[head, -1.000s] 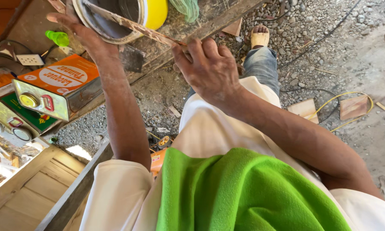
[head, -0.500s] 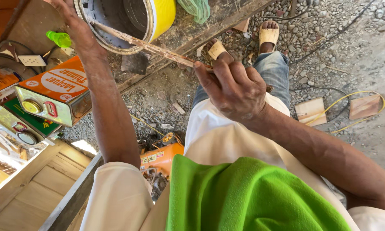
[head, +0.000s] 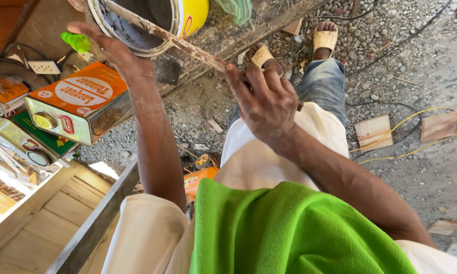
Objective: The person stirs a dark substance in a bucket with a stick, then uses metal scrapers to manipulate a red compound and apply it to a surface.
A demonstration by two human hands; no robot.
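Leftmost, orange rectangular can (head: pixel 84 104) on worktop (head: pixel 269 25). L hand (head: pixel 109 48) grips rim of yellow paint can (head: pixel 152 23), tilted on its side. Stir stick (head: pixel 167 38) runs from can mouth to R hand (head: pixel 264 99), fingers closed round its end. Gravel floor (head: pixel 416 66) w/ yellow cable (head: pixel 416 122), wood scraps.

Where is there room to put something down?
The gravel ground right of the sandalled feet looks free, down to the yellow cable and wood scraps. It is crowded by the cans and bucket near the left hand.
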